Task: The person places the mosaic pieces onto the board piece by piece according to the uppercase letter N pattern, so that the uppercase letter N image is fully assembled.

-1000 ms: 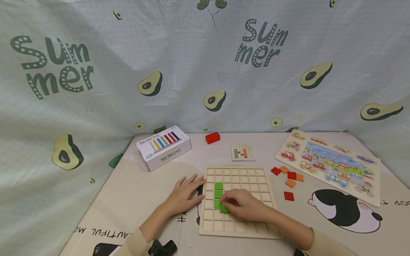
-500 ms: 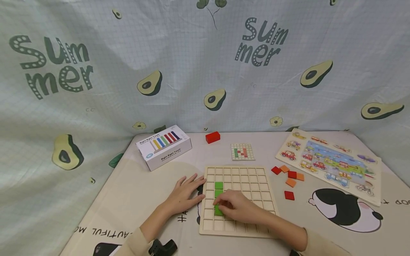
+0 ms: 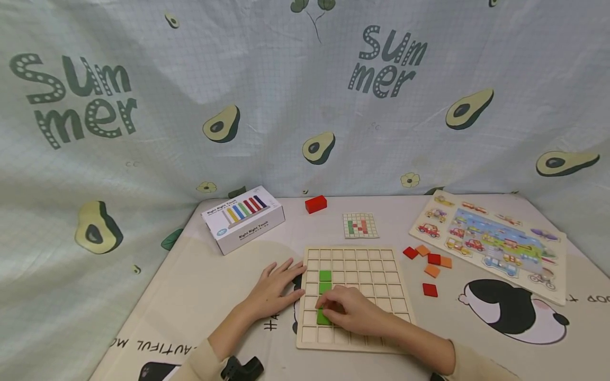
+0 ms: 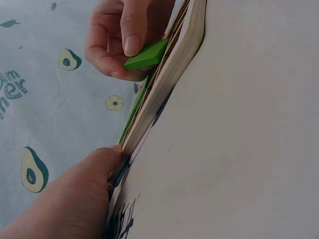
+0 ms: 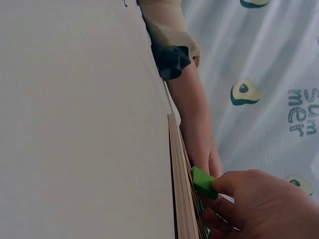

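Observation:
Thumb and fingers of my right hand [image 3: 355,311] pinch a green square tile [image 3: 323,317] over the wooden grid board [image 3: 376,343]. In the left wrist view this green tile [image 4: 147,56] slants, one edge right at the board's surface. Farther up the same column lie green tiles [image 3: 325,276] set in the cells, the lowest part of that row covered by my right fingers. My left hand [image 3: 271,293] rests flat with spread fingers at the board's left edge, fingertips touching the rim.
Loose red and orange tiles [image 3: 432,271] lie right of the board. Behind it are a small pattern card [image 3: 360,226], a red block [image 3: 316,204] and a white box [image 3: 245,219]. A vehicle picture puzzle [image 3: 495,246] lies at the far right.
My right hand has shifted slightly left with the green tile, which now sits over the column of green tiles. My left hand has stayed in place.

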A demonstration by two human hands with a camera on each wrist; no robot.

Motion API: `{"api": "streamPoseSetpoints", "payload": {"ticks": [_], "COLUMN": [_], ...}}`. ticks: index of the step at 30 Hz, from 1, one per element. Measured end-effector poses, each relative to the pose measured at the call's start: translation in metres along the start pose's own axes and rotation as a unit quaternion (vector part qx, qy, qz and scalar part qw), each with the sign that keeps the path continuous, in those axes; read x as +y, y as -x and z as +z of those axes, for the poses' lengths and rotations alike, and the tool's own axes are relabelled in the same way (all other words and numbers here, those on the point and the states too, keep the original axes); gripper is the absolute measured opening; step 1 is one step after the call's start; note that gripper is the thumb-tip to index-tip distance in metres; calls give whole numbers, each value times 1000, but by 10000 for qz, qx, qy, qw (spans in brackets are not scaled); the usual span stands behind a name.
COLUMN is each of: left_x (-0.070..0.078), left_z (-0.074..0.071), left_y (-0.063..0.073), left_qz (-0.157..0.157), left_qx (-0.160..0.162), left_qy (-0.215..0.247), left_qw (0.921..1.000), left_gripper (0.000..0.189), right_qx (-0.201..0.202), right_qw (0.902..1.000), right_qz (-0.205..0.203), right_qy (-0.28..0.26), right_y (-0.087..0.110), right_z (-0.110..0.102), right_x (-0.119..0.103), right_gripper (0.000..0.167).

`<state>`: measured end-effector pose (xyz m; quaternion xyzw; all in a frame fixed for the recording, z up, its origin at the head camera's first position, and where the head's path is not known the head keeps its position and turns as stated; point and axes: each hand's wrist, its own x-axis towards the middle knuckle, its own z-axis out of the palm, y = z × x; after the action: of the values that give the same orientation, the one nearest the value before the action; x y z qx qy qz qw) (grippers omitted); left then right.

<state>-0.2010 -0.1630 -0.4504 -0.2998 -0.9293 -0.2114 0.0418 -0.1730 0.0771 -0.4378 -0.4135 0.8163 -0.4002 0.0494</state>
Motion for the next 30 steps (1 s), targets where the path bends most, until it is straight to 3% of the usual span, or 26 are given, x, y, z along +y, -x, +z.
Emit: {"api": "streamPoseSetpoints", "payload": {"ticks": [12,30], "left_x": [-1,0], "left_z": [0,-1], "left_y": [0,0], "left_qz": [15,20], "left_qx": [-6,-37], "left_qy": [-35,14], "left_qw": [10000,10000], "left_gripper": [58,57], "right_qx": [100,52], "right_qw": [9980,9987], "right_qz": [-246,-112], "right_qy": [572,504], "right_y": [1,2], "right_z": [1,2], "right_x": [2,4], "right_gripper": [9,12]}}
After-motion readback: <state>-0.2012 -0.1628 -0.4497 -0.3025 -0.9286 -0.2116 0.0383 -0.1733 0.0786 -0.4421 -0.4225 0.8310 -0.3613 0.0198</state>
